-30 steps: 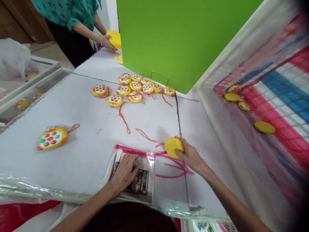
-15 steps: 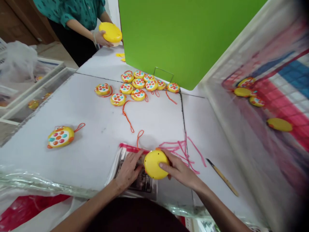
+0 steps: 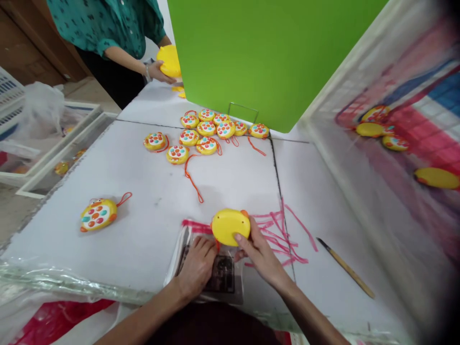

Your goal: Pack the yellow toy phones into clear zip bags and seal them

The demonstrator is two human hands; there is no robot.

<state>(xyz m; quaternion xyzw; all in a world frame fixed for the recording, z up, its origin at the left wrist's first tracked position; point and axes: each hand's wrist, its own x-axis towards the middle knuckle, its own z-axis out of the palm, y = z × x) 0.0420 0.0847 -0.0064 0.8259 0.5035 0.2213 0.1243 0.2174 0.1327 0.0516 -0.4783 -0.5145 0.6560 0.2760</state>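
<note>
My right hand grips a yellow oval toy with its plain back facing me, thumb on the back and fingers beneath. Small holes and orange bumps show on its edge. My left hand is just left of it, fingers curled in over a clear plastic bag with a dark printed panel. At its fingertips shows a bit of orange cord; the rest of the cord is hidden. To the left lies another yellow toy, its coloured buttons facing up and a cord loop attached.
Several button-faced toys cluster before a green board. A loose orange cord lies nearer. Right are pink strips and a wooden-handled knife. At the back left, a co-worker's hand holds a larger yellow piece.
My right hand has raised and tilted the toy slightly away from me. My left fingers have curled in, and the cord loop that stood out above them is now at their tips.
</note>
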